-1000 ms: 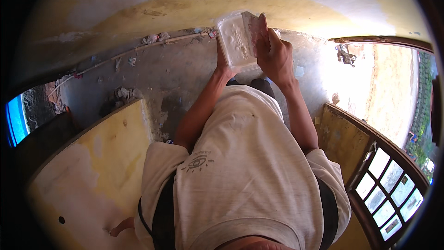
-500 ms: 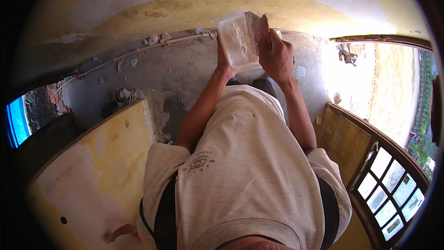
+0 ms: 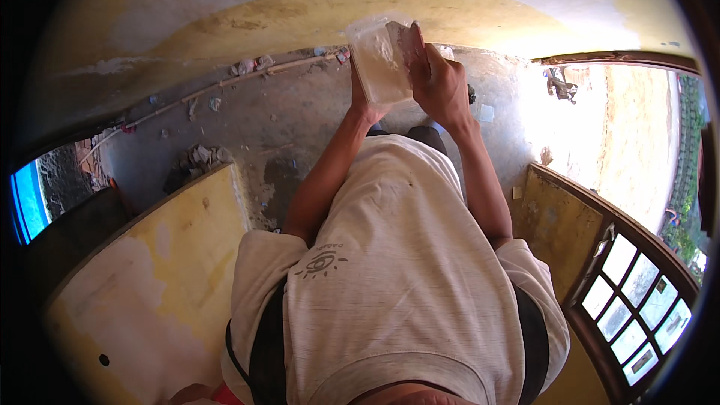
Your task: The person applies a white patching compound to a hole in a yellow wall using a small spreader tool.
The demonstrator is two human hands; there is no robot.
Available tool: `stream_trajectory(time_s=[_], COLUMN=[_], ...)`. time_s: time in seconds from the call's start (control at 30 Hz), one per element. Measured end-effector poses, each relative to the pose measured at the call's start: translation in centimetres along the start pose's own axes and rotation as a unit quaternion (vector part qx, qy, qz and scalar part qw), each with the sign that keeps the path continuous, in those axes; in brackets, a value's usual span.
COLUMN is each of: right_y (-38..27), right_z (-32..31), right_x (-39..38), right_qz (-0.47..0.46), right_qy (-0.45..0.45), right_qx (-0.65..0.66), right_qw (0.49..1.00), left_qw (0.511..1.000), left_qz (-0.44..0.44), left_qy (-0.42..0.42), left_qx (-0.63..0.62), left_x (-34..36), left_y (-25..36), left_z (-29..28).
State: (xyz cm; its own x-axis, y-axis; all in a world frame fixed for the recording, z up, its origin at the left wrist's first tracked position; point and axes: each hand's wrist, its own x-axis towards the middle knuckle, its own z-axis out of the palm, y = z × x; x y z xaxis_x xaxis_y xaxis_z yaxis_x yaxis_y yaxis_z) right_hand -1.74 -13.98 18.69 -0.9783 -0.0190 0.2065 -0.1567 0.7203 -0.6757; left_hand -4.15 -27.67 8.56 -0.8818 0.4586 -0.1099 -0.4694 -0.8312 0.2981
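Note:
In front of me, close to the wall, my left hand (image 3: 361,97) grips a clear plastic tub (image 3: 373,75) from its left side and underneath. Most of those fingers are hidden behind it. Whitish paste (image 3: 384,51) coats the inside, and the tub is tilted. My right hand (image 3: 444,88) is closed round a putty knife (image 3: 415,49) with a reddish handle. Its grey blade reaches over the right part of the tub's opening; whether it touches the paste I cannot tell.
A patchy yellow and white wall (image 3: 285,11) stands just ahead. Along its foot lie a long pole (image 3: 225,82) and scraps of litter. A low yellow partition (image 3: 165,247) is at left; a paned window frame (image 3: 637,307) is at right. Another person's arm (image 3: 191,394) shows at lower left.
My right hand and the putty knife have shifted left over the tub. The tub has tilted further and moved slightly left. The other person's arm has dropped toward the lower edge.

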Motion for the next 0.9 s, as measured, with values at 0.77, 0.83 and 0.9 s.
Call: stream_trajectory(time_s=[0.77, 0.83, 0.9], right_y=[0.0, -0.4, 0.3], right_z=[1.5, 1.8, 2.4], right_x=[-0.6, -0.7, -1.0], right_qz=[-0.022, -0.028, -0.039], right_qy=[0.017, -0.02, 0.001], right_qx=[0.004, 0.003, 0.019], right_qw=[1.0, 0.999, 0.999], left_qw=[0.998, 0.997, 0.999], left_qz=[0.018, 0.018, 0.026], left_qy=[0.062, 0.073, 0.037], left_qx=[0.021, 0.019, 0.004], left_x=[-1.0, -1.1, -1.3], left_y=[-0.1, -0.2, 0.0], left_z=[-0.6, -1.0, -1.2])
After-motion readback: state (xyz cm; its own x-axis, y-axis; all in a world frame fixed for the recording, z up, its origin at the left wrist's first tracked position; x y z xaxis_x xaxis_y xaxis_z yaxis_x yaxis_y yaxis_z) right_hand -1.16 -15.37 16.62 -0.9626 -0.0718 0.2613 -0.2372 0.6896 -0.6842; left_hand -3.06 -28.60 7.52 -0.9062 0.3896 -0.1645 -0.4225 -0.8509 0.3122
